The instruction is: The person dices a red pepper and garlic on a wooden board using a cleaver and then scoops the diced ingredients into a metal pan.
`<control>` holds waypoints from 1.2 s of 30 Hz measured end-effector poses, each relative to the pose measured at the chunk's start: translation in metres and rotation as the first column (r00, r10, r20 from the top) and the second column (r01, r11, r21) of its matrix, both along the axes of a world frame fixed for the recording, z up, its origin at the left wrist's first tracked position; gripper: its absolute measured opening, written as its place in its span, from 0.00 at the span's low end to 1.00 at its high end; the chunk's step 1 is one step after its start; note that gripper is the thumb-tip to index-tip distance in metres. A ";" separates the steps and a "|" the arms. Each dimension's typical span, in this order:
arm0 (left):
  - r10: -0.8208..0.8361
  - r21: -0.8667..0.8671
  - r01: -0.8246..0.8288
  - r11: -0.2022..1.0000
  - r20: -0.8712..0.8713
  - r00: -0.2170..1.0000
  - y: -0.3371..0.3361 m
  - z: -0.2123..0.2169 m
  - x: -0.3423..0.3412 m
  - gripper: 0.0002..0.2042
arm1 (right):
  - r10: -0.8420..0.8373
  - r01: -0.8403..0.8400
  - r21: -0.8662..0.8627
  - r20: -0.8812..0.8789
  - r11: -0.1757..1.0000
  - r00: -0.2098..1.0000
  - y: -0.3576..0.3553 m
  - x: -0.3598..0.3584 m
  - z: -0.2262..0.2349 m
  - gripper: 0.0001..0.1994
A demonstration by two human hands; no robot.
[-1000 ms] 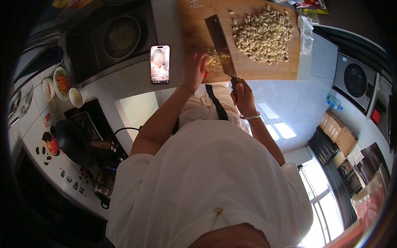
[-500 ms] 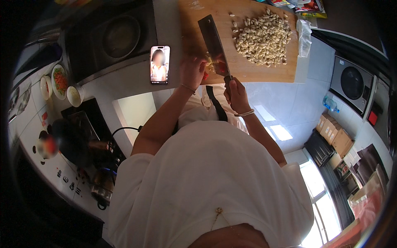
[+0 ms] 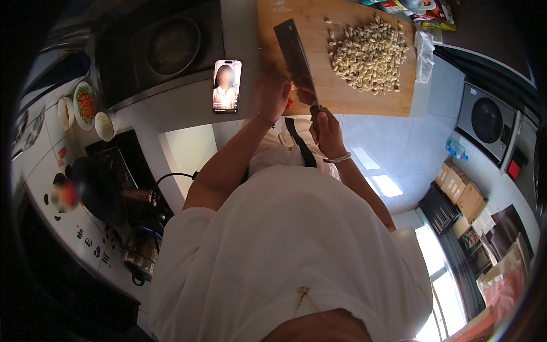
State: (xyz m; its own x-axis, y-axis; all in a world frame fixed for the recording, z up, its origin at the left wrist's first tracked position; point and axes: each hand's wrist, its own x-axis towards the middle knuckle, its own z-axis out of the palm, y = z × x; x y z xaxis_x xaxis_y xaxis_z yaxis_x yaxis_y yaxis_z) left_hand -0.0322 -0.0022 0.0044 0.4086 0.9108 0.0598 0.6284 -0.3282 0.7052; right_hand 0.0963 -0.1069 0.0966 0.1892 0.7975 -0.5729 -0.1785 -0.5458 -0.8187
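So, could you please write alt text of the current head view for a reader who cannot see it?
A person's right hand grips a cleaver over a wooden board, the left hand close to the cleaver. Small pale pieces are heaped toward the board's right; a lit phone lies left of the board.

Broad cleaver [image 3: 294,54] over wooden board [image 3: 356,102]

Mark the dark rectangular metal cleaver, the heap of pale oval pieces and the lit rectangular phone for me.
Dark rectangular metal cleaver [image 3: 297,61]: head view, middle of the blade.
Heap of pale oval pieces [image 3: 371,58]: head view, centre of the heap.
Lit rectangular phone [image 3: 227,87]: head view, middle of the screen.
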 end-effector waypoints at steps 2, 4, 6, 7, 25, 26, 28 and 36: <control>0.009 0.014 -0.008 1.000 -0.054 0.998 0.000 0.002 0.001 0.01 | 0.000 0.001 -0.016 0.008 1.000 1.000 -0.006 -0.001 -0.013 0.20; 0.015 0.037 -0.014 0.999 -0.028 0.999 0.001 0.001 -0.002 0.01 | 0.002 -0.002 -0.051 0.009 0.999 1.000 -0.006 -0.002 -0.017 0.19; 0.017 0.056 -0.016 0.998 -0.019 1.000 0.001 0.001 -0.004 0.01 | 0.001 0.001 -0.109 0.017 0.994 1.000 -0.008 0.001 -0.014 0.18; 0.016 0.063 -0.015 0.998 -0.022 1.000 0.000 0.001 -0.004 0.01 | -0.007 0.007 -0.076 -0.007 0.997 1.000 -0.005 0.000 -0.015 0.18; -0.326 0.136 0.312 0.940 0.093 0.941 0.018 0.012 -0.003 0.12 | -0.072 0.074 -0.063 0.032 0.995 0.997 -0.019 0.043 -0.011 0.21; -0.264 0.099 0.252 0.963 0.136 0.955 0.015 0.014 -0.004 0.11 | -0.067 0.068 -0.055 0.019 0.996 0.998 -0.019 0.041 -0.010 0.21; -0.121 0.014 0.121 0.993 0.211 0.970 0.013 0.019 -0.006 0.08 | -0.052 0.052 -0.056 0.004 0.997 0.999 -0.016 0.038 -0.004 0.20; -0.052 0.090 0.040 0.995 0.134 0.990 0.013 0.021 -0.024 0.06 | 0.105 -0.102 -0.091 0.030 0.991 0.994 -0.004 0.027 -0.001 0.15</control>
